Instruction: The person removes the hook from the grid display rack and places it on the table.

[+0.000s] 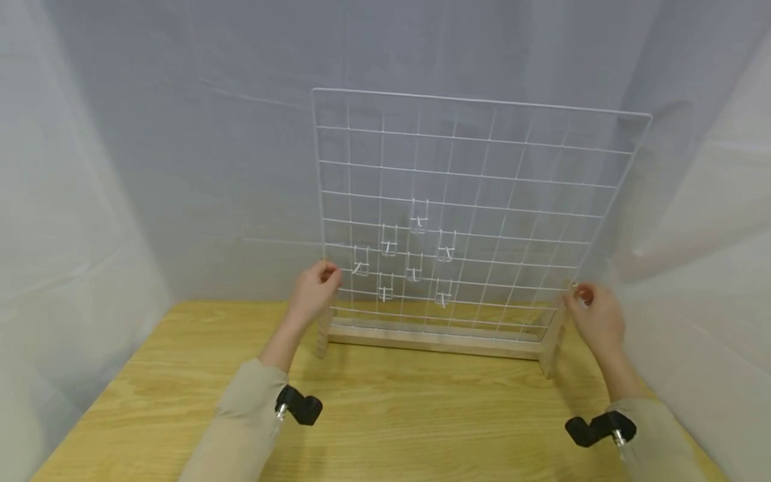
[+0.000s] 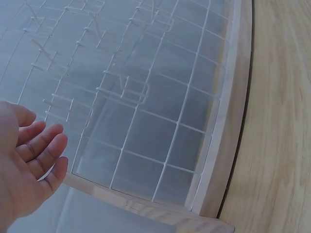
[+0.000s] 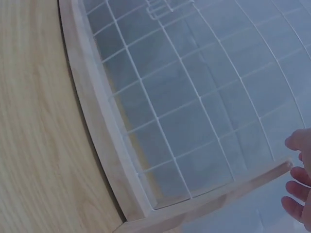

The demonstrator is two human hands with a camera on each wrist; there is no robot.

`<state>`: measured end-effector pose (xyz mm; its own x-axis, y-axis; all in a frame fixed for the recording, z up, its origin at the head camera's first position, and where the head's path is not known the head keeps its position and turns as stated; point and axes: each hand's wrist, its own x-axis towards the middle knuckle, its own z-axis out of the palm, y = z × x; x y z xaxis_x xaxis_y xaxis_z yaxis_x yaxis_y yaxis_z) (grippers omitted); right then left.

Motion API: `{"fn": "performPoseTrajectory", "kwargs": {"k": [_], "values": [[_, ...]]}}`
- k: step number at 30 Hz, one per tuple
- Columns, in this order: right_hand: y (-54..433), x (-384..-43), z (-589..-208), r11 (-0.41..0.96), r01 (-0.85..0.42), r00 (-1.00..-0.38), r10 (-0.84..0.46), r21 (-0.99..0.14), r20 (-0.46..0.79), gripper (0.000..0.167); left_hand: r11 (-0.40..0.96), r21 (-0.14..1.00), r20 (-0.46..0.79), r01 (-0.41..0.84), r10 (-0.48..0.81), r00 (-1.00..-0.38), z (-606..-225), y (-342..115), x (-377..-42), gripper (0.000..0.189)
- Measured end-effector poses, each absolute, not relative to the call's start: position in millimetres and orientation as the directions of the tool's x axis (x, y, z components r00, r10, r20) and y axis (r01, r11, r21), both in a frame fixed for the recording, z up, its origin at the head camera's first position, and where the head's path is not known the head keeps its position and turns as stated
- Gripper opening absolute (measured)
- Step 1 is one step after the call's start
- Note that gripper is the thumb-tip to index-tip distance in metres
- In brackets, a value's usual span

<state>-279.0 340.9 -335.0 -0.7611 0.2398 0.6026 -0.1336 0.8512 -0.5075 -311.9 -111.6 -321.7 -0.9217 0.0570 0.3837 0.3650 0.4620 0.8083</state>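
A white wire grid panel (image 1: 515, 204) stands upright in a pale wooden stand (image 1: 434, 340). Several white wire hooks (image 1: 444, 253) hang on it, mostly left of centre. My left hand (image 1: 314, 291) is at the top of the stand's left post, its fingers loosely bent; in the left wrist view the fingertips (image 2: 58, 167) overlap the post end. At the opposite side, my right hand (image 1: 599, 318) is by the top of the right post (image 3: 243, 182). That post's tip shows right beside its relaxed, spread fingers.
The stand sits on a light wood-grain table (image 1: 385, 408). Pale sheeting (image 1: 199, 147) hangs behind it and along both sides, near the right hand. Black camera mounts (image 1: 299, 405) are on both sleeved forearms.
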Motion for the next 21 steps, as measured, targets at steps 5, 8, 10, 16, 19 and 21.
{"fn": "performPoseTrajectory", "kwargs": {"k": [5,8,10,16,19,21], "values": [[347.3,-283.9,-326.8,0.850,-0.117,-0.795,0.230,-0.514,0.562,0.031,0.456,0.823,0.338,0.339,0.085,-0.937,-316.4,-109.1,-316.5,0.029],[349.1,-287.3,-322.2,0.849,-0.123,-0.810,0.213,-0.514,0.546,0.032,0.454,0.826,0.324,0.334,0.101,-0.941,-313.6,-107.2,-319.8,0.032],[350.0,-289.9,-320.0,0.848,-0.117,-0.816,0.214,-0.517,0.536,0.031,0.453,0.829,0.315,0.328,0.106,-0.943,-311.0,-105.5,-320.9,0.033],[351.3,-295.6,-317.8,0.840,-0.101,-0.824,0.229,-0.532,0.518,0.026,0.452,0.839,0.286,0.303,0.107,-0.952,-305.1,-100.7,-325.6,0.032],[352.0,-296.8,-319.3,0.838,-0.098,-0.828,0.230,-0.537,0.511,0.024,0.423,0.858,0.272,0.291,0.107,-0.956,-305.4,-98.6,-329.7,0.030],[352.6,-297.6,-320.4,0.838,-0.095,-0.829,0.233,-0.538,0.509,0.022,0.402,0.867,0.272,0.293,0.110,-0.956,-306.0,-97.2,-332.0,0.029]]}}
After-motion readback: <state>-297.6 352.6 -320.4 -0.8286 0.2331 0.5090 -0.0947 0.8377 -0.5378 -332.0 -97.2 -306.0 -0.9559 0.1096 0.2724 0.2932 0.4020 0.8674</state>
